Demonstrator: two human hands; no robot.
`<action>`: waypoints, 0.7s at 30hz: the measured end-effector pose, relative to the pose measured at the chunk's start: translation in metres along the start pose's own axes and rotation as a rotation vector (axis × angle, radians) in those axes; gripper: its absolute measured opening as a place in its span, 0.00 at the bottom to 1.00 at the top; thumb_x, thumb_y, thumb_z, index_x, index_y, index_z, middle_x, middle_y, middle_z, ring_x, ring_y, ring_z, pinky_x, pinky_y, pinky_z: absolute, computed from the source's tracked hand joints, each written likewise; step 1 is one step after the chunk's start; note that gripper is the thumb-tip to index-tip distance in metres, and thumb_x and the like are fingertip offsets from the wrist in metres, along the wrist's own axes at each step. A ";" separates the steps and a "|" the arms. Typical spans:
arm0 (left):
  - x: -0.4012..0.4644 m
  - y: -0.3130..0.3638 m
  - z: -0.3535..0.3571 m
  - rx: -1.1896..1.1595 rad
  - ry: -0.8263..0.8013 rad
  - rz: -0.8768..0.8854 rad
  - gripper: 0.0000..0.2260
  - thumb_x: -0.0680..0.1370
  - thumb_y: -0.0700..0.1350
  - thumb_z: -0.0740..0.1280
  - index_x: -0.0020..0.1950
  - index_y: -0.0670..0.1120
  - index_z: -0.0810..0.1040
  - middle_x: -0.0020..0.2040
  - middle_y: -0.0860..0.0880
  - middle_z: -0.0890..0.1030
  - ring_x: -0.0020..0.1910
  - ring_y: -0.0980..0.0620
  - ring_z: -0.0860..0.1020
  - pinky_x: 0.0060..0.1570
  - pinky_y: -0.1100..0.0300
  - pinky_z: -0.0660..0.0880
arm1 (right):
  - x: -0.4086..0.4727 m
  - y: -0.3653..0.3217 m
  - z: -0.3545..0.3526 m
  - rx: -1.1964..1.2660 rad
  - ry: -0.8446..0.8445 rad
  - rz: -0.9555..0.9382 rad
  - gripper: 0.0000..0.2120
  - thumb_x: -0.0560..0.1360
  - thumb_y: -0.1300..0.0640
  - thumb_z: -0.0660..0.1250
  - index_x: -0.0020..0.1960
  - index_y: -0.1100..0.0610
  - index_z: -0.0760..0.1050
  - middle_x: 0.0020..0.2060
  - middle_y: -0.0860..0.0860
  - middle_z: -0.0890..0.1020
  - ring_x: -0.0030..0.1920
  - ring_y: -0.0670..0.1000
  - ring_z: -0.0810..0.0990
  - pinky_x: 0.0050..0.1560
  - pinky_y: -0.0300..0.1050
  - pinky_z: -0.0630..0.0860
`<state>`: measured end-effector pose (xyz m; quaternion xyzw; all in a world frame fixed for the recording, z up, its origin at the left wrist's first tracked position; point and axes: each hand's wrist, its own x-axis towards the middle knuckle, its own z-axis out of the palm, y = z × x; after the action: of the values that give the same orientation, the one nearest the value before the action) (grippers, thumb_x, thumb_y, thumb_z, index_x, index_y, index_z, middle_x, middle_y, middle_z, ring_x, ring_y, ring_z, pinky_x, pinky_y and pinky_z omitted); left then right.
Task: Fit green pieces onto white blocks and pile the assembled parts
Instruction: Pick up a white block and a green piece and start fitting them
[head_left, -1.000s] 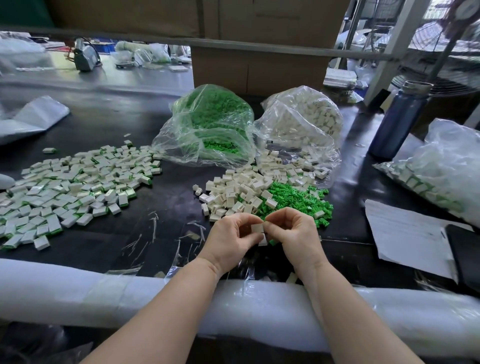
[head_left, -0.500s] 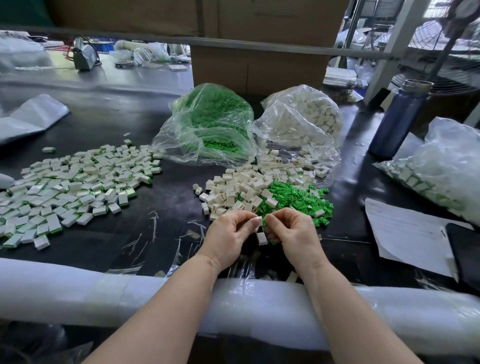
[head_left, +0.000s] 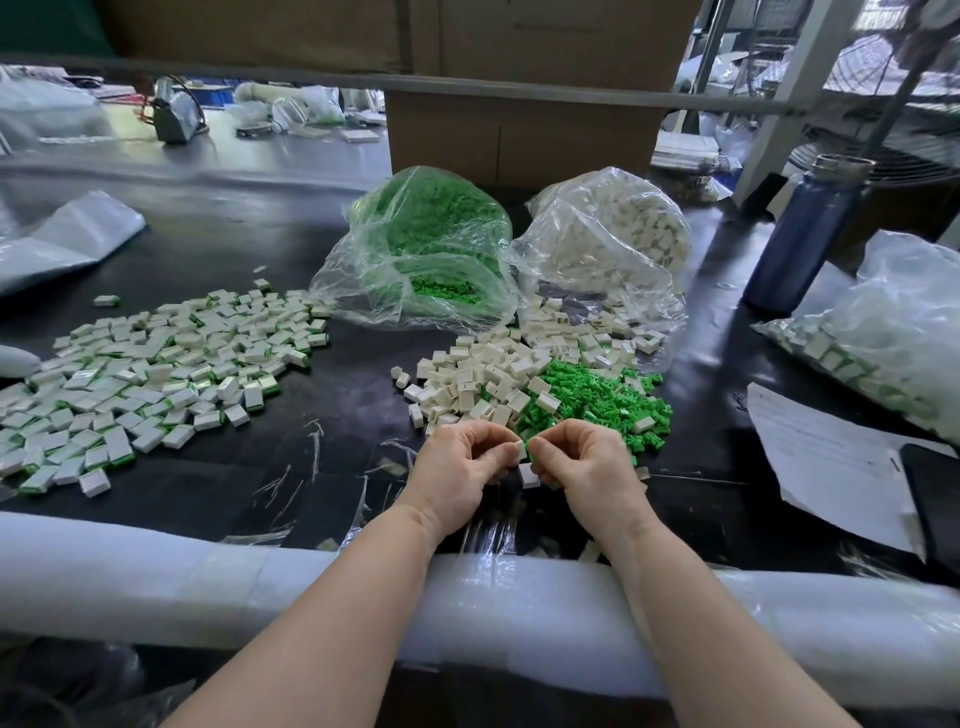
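Observation:
My left hand (head_left: 462, 465) pinches a small white block (head_left: 520, 450) at its fingertips. My right hand (head_left: 587, 462) faces it, fingers curled, pinching a small green piece (head_left: 530, 446) against that block; another white block (head_left: 528, 475) shows beneath its fingers. Just beyond the hands lie a heap of loose white blocks (head_left: 483, 379) and a heap of green pieces (head_left: 597, 400). A wide spread of assembled white-and-green parts (head_left: 150, 374) covers the table on the left.
A clear bag of green pieces (head_left: 426, 249) and a clear bag of white blocks (head_left: 613, 239) stand behind the heaps. A blue bottle (head_left: 800, 234), another bag of parts (head_left: 883, 343), paper (head_left: 826, 457) on the right. A white padded rail (head_left: 156, 577) runs along the near edge.
Both hands have stayed close together at the same spot. The white block that sat between the fingertips now sits at my left fingertips, with a green piece pressed to it.

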<state>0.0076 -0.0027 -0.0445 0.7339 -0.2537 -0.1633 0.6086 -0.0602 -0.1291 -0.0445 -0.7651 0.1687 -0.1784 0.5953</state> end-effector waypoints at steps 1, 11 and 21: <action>0.000 0.000 0.000 0.008 -0.001 -0.001 0.03 0.75 0.38 0.68 0.44 0.45 0.80 0.37 0.50 0.80 0.34 0.60 0.77 0.39 0.70 0.74 | 0.000 0.000 0.000 -0.015 -0.006 -0.002 0.09 0.74 0.64 0.68 0.36 0.56 0.77 0.27 0.49 0.78 0.26 0.42 0.74 0.31 0.34 0.73; -0.001 0.001 0.002 0.099 0.010 0.024 0.04 0.75 0.40 0.69 0.47 0.47 0.81 0.38 0.50 0.80 0.37 0.56 0.78 0.44 0.65 0.77 | -0.002 -0.002 0.001 -0.114 0.027 -0.071 0.08 0.72 0.62 0.70 0.36 0.53 0.77 0.29 0.47 0.79 0.31 0.45 0.76 0.36 0.41 0.76; -0.001 0.000 0.004 0.193 0.046 0.043 0.06 0.74 0.42 0.69 0.41 0.53 0.78 0.33 0.54 0.78 0.32 0.58 0.74 0.37 0.67 0.74 | -0.005 -0.006 0.001 -0.065 0.008 -0.186 0.09 0.71 0.68 0.70 0.38 0.56 0.81 0.33 0.45 0.82 0.35 0.38 0.79 0.41 0.29 0.73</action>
<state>0.0048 -0.0051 -0.0455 0.7872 -0.2700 -0.1079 0.5439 -0.0642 -0.1241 -0.0394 -0.7955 0.1051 -0.2303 0.5505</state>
